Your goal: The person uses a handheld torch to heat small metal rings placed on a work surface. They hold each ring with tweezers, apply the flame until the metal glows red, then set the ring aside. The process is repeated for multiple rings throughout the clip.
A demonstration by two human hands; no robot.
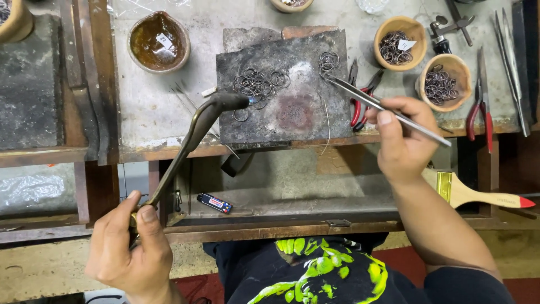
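My left hand (pixel 132 247) grips the handle of a brass torch (pixel 197 126). Its dark nozzle ends over the left part of a charred soldering block (pixel 292 112), beside a heap of small wire rings (pixel 259 83). In my right hand (pixel 400 135) I pinch long steel tweezers (pixel 371 101), whose tips reach a few more wire rings (pixel 328 61) near the block's upper right corner.
Two clay bowls of rings (pixel 399 42) (pixel 442 81) stand at the right, a brown-liquid bowl (pixel 158 42) at the left. Red-handled pliers (pixel 360 93), more pliers (pixel 481 110), a paintbrush (pixel 478 194) and a lighter (pixel 214 202) in the lower tray lie about.
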